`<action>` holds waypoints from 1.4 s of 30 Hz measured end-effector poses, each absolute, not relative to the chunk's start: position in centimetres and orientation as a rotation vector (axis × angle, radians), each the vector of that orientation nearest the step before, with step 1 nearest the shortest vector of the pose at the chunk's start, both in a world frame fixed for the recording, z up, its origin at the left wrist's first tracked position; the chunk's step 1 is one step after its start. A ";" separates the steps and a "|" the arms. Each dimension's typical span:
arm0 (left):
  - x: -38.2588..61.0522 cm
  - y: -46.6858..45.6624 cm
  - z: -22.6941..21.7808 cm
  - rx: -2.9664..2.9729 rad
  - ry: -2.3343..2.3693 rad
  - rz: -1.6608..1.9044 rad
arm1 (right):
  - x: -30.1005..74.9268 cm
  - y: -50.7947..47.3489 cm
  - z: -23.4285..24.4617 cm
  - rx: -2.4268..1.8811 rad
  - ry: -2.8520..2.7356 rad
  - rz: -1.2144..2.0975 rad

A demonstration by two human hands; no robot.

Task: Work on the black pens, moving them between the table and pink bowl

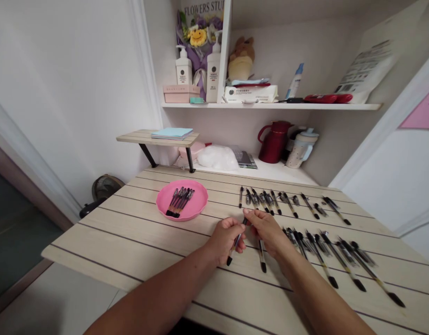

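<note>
My left hand [224, 238] is closed round a black pen [235, 244] that slants down toward me over the wooden table [130, 232]. My right hand [266, 228] pinches the upper end of that same pen with fingertips together. Another pen [262, 258] lies on the table just under my right hand. A pink plate [197, 210] with several black pens in it sits to the left. Two rows of several pens lie on the table: a far row [280, 201] and a near row [340, 260] to my right.
A small raised wooden stand [144, 137] with a blue notebook is at the table's back left. Behind are a red jug [274, 142], a cup and a wall shelf [270, 106] with bottles and boxes. A fan [103, 188] stands on the floor at the left.
</note>
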State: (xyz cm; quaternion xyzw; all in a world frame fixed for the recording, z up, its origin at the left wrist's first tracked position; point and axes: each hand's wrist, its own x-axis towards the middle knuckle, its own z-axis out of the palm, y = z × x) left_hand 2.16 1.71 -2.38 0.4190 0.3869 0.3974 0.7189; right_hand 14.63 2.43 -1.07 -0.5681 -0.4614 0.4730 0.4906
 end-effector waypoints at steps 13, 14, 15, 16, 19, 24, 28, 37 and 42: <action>2.2 1.7 -2.1 0.984 0.874 0.870 | 15.1 2.4 -1.2 -1.135 -1.014 1.380; 2.2 1.7 -2.1 0.988 0.873 0.875 | 15.2 2.4 -1.2 -1.150 -1.022 1.392; 2.2 1.7 -2.1 0.992 0.875 0.878 | 15.2 2.4 -1.3 -1.183 -1.033 1.378; 2.2 1.7 -2.2 0.994 0.878 0.880 | 15.3 2.5 -1.4 -1.222 -1.047 1.343; 2.2 1.8 -2.2 0.987 0.887 0.875 | 15.5 2.6 -1.7 -1.256 -1.082 1.268; 2.2 1.8 -2.3 0.983 0.881 0.869 | 15.4 2.6 -1.6 -1.144 -1.023 1.432; 2.1 1.9 -2.4 0.981 0.872 0.860 | 15.5 2.7 -1.8 -1.235 -1.075 1.345; 2.1 2.1 -2.7 0.974 0.838 0.835 | 15.4 2.6 -1.5 -1.219 -1.081 1.381; 2.2 2.1 -2.6 0.976 0.865 0.849 | 15.4 2.5 -1.6 -1.234 -1.076 1.307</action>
